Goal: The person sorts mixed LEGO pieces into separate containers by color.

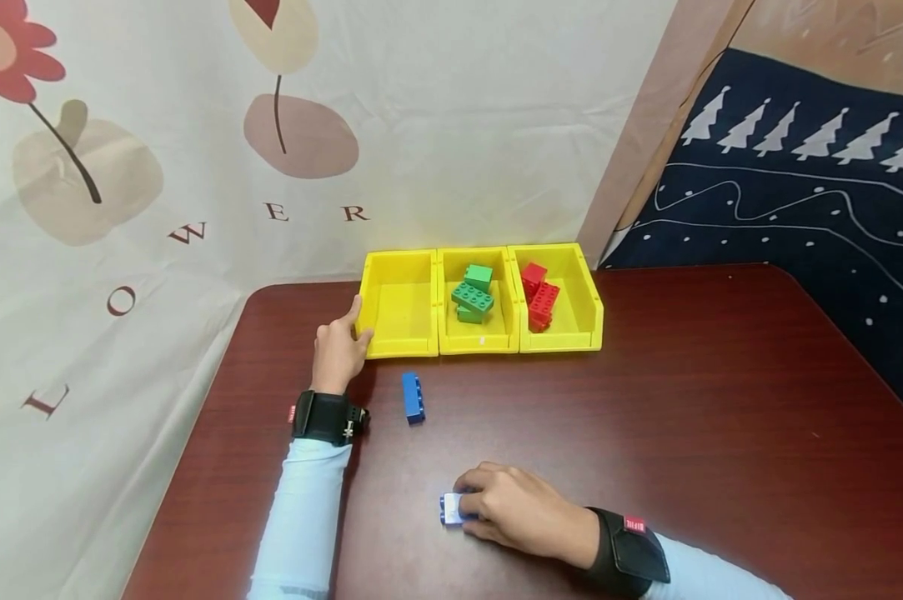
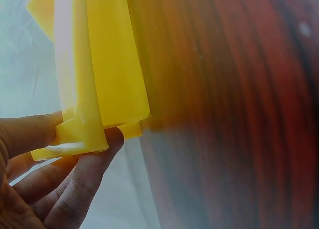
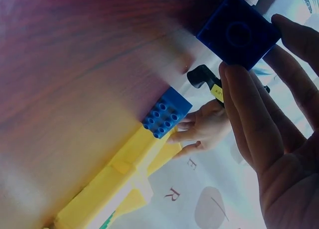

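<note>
In the head view my left hand [image 1: 338, 354] grips the left yellow bin [image 1: 398, 340] at its near left side. The left wrist view shows my thumb on one side of the bin's wall [image 2: 79, 89] and fingers on the other. Nearer the front edge, my right hand [image 1: 522, 510] pinches a small blue toy brick [image 1: 451, 509] between thumb and fingers. Its hollow underside [image 3: 239, 34] faces the right wrist camera. A longer blue brick [image 1: 413, 398] lies on its side on the table, just in front of the left bin, with no hand on it.
The dark red-brown table [image 1: 684, 417] carries three yellow bins joined side by side at the back. Several green bricks [image 1: 472, 298] sit in the middle bin [image 1: 499, 340]; red bricks [image 1: 543, 304] sit in the right bin [image 1: 582, 329]. A printed cloth [image 1: 459, 125] hangs behind.
</note>
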